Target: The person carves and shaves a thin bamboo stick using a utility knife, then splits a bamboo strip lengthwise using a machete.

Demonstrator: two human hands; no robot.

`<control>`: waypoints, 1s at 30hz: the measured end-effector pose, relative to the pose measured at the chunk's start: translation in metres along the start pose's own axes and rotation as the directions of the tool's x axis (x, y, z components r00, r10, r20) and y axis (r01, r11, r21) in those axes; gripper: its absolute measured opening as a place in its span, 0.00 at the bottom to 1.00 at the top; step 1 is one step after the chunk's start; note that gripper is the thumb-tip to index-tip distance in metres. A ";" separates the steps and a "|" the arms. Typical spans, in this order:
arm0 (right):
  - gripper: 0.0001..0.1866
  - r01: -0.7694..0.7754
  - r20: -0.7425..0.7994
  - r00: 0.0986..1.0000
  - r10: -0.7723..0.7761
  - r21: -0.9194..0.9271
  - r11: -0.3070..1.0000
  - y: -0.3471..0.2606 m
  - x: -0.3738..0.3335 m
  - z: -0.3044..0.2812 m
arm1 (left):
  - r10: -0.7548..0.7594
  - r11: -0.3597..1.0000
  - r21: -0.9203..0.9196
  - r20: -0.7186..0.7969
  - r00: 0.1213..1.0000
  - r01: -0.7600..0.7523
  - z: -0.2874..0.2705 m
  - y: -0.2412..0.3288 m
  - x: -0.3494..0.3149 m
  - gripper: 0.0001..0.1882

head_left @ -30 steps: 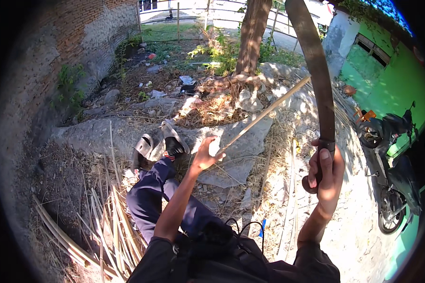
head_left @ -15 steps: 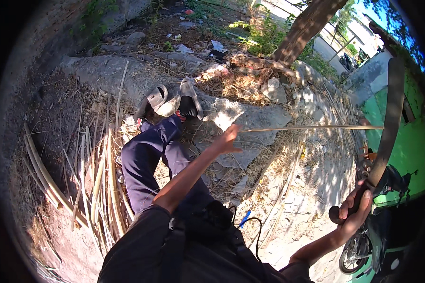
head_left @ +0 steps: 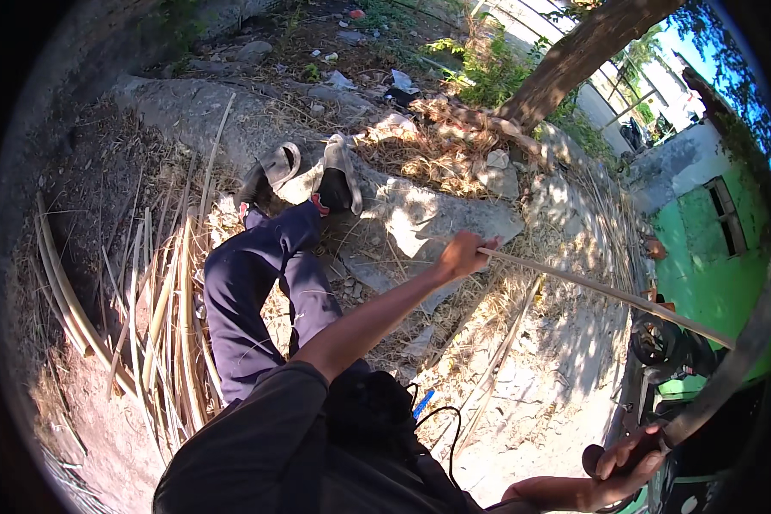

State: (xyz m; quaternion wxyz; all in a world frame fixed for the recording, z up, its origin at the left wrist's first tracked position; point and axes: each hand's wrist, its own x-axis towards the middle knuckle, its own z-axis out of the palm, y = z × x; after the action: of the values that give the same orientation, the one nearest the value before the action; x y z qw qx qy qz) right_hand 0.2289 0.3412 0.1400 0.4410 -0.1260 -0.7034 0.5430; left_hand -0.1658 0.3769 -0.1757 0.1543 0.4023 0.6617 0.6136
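My left hand (head_left: 464,255) is closed around one end of a thin, pale wooden strip (head_left: 608,293), which slants away to the right. The strip's far end meets the blade of a machete (head_left: 737,368); whether the edge bites into it I cannot tell. My right hand (head_left: 630,467) grips the machete's dark, knobbed handle low at the right, with the curved blade pointing up and right. Several long pale strips (head_left: 167,334) lie in a loose pile on the ground to the left of my legs.
Beyond my shoes (head_left: 338,176) is a large grey rock slab (head_left: 257,120), with dry grass around it. A leaning tree trunk (head_left: 582,60) rises at the upper right. A motorbike (head_left: 672,343) stands before a green wall (head_left: 694,231) on the right. Thin canes (head_left: 501,364) lie on the ground.
The machete has dropped lower on the right and its blade leans further right. My left hand has shifted right, and the strip now slopes down toward the blade instead of lying nearly level.
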 end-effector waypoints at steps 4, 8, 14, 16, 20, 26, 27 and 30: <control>0.30 -0.321 0.639 0.766 0.072 0.283 0.904 -0.036 0.035 0.005 | 0.271 0.962 0.069 -0.153 0.950 -0.264 0.030 0.032 0.036 0.30; 0.19 -0.018 0.048 0.998 0.030 -0.228 0.973 0.018 0.005 0.010 | -0.149 0.984 0.104 0.019 0.989 0.146 0.017 -0.033 0.027 0.25; 0.24 -0.204 -0.045 0.979 0.199 -0.202 0.958 0.031 -0.004 0.033 | 0.216 0.973 0.128 -0.207 0.954 -0.192 0.014 -0.082 0.000 0.27; 0.23 -0.177 0.020 0.983 0.183 -0.175 0.969 0.017 0.004 0.047 | 0.120 0.988 0.118 -0.224 0.967 -0.095 0.009 -0.063 0.002 0.29; 0.27 -0.066 -0.007 0.998 0.066 -0.195 0.978 -0.004 0.009 0.049 | 0.160 0.977 0.183 -0.278 0.947 -0.111 0.007 -0.027 0.016 0.30; 0.22 -0.227 -0.091 0.974 0.210 -0.299 0.927 0.023 -0.001 0.038 | 0.143 0.981 0.162 -0.236 0.961 -0.106 0.007 -0.051 0.006 0.30; 0.22 -0.219 -0.070 0.975 0.209 -0.187 0.958 0.024 -0.004 0.039 | 0.055 0.986 0.164 -0.175 0.983 -0.026 0.006 -0.059 0.000 0.31; 0.23 -0.301 -0.056 0.953 0.297 -0.085 0.950 0.029 -0.006 0.045 | 0.047 0.992 0.126 -0.168 0.985 -0.026 0.003 -0.079 -0.004 0.33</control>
State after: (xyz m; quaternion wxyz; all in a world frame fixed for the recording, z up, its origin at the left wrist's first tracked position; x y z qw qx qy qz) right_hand 0.1894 0.3186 0.1105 0.3625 -0.2629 -0.6910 0.5674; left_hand -0.1881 0.3826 -0.2514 0.0606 0.3690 0.7017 0.6065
